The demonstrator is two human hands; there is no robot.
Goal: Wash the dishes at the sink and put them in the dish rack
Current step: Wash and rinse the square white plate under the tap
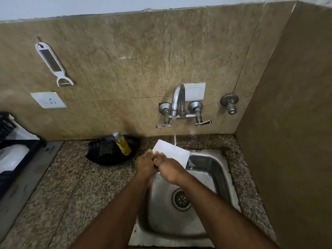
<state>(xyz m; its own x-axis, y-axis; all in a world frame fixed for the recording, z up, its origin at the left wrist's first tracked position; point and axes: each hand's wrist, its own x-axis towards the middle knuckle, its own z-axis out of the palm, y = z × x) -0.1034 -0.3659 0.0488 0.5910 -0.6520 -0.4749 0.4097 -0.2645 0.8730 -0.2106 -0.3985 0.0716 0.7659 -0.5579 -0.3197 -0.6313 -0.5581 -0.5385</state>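
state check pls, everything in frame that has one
tap: running, stream hits plate
plate: white, tilted over sink, held under water
left hand: holds plate
right hand: holds plate
sink: wet, drain open
soap bottle: capped, leaning in black bowl
rack: holds white dishes

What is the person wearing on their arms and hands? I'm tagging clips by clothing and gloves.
Nothing shows on either one. The left hand and the right hand are bare, with no gloves, and no rings are visible. Both forearms are uncovered from the wrist down to the bottom edge of the picture: no sleeves, watch, bracelet or band can be seen. Any clothing higher up lies outside the frame.
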